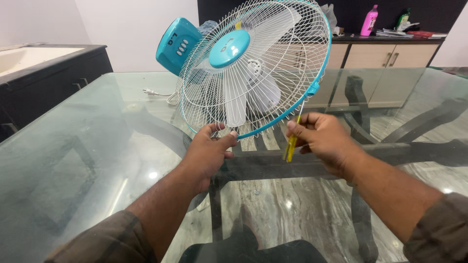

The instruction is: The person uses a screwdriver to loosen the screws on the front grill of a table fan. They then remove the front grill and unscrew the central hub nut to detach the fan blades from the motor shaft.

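Head view shows a fan (243,68) lying tilted on a glass table (87,146), its white wire guard (214,92) with a teal rim facing the person. The left hand (207,151) has fingers curled shut around the guard's lower rim; the right hand (321,136) is closed on a yellow screwdriver (291,143) whose tip points up at a teal clip (312,89) on the rim. The guard looks light and springy, likely to bend if squeezed, so the stiffer rim seems the best grip. The glass beneath is probably slippery and fragile. Behind the fan lie its plug and cord (158,93); farther back, right of the fan, a cabinet (390,56) carries a pink bottle (370,20). Nothing blocks the hands.
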